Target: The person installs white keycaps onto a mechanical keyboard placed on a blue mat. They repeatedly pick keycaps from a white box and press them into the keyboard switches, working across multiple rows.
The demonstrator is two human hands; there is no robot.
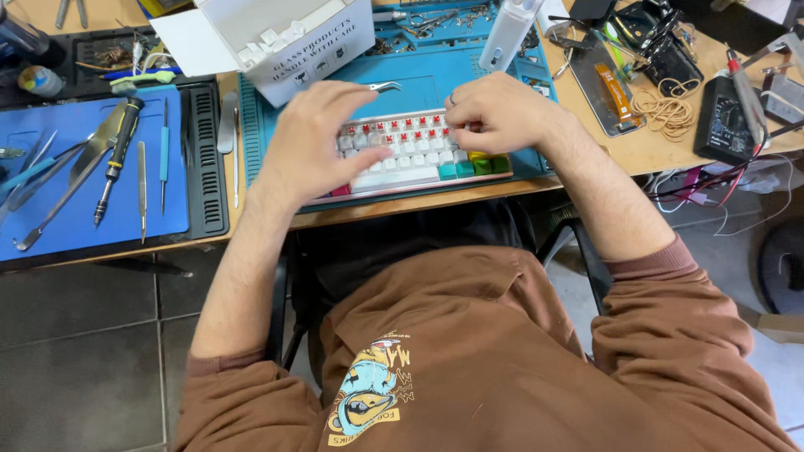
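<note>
A small mechanical keyboard [419, 163] lies on a teal work mat [435, 71] near the desk's front edge. Its upper rows show bare red switches; lower rows carry white keycaps, with green and teal caps at the right and a red one at the left. My left hand [314, 138] hovers over the keyboard's left end, fingers spread and bent, thumb resting on the white caps. My right hand [494, 113] is curled over the upper right rows, fingertips pressed down among the switches; what they pinch is hidden.
A white cardboard box [285, 42] holding white keycaps stands behind the keyboard. Bent tweezers [381, 86] lie on the mat. A blue mat [92, 167] at left carries screwdrivers and picks. Rubber bands [666, 109], a black meter [729, 121] and cables crowd the right.
</note>
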